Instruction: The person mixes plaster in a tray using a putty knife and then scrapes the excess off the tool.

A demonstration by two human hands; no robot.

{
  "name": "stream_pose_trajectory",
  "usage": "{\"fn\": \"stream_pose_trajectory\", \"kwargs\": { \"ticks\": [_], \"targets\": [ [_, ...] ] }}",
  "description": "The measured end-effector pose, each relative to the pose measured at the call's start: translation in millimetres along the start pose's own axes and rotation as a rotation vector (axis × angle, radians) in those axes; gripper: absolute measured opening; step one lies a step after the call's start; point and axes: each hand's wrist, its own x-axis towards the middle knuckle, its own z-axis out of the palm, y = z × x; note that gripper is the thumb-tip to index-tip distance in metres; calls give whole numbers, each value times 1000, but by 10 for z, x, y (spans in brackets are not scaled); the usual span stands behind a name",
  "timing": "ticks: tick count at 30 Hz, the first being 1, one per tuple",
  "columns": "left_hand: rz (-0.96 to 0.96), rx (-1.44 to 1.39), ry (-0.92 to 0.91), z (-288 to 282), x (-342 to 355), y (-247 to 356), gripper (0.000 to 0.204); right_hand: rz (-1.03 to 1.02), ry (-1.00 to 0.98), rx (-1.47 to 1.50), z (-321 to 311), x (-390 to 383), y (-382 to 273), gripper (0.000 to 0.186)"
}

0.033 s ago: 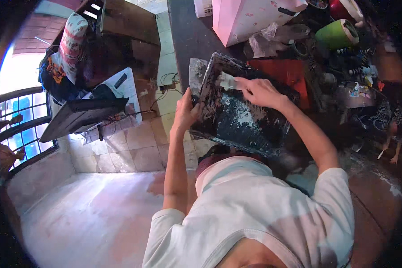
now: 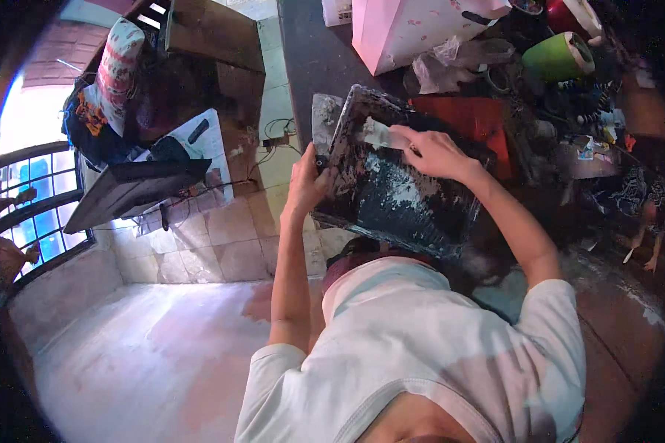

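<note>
My left hand (image 2: 307, 181) grips the left rim of a shallow dark tray (image 2: 410, 207), whose inside is smeared with whitish and grey patches. A flat grey piece (image 2: 325, 112) caked with pale material juts up beside that rim, just above my left fingers; whether I hold it too I cannot tell. My right hand (image 2: 440, 155) is closed on a pale scraper (image 2: 377, 133), its blade lying on the upper left inside of the tray. An orange-red board (image 2: 495, 133) shows behind the tray.
A dark worktop (image 2: 310, 52) holds a pink bag (image 2: 391, 33), plastic bags, a green container (image 2: 558, 59) and assorted clutter to the right. At left stand a wooden cabinet (image 2: 210, 29), a tilted dark panel (image 2: 133, 192) with cables, and a barred window (image 2: 41, 192). Tiled floor runs between.
</note>
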Motion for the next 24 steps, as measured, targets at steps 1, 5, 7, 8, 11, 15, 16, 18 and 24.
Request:
{"fn": "stream_pose_trajectory", "kwargs": {
  "ticks": [1,5,7,8,11,15,16,18,24],
  "targets": [
    [-51,41,-28,6,57,117,44,9,15,74,-5,-70,37,31],
    [-22,177,-3,18,54,159,45,-4,58,83,297,-6,189,29],
    [-87,186,-62,9,57,186,45,45,-6,-17,369,-12,139,26],
    [-48,187,-18,35,70,192,47,93,-65,-117,397,-36,100,22],
    [-64,189,-19,38,71,200,51,25,41,-178,483,-181,147,20],
    [72,263,34,73,-42,-175,60,-24,67,-255,377,-406,104,31],
    [72,253,38,64,-25,-189,60,48,12,-248,317,-434,106,36],
    [55,259,-59,55,-5,-207,66,11,34,-242,307,-469,236,35],
    [-20,227,-143,12,55,-59,68,147,-77,334,-82,-82,113,32]
  ]
}}
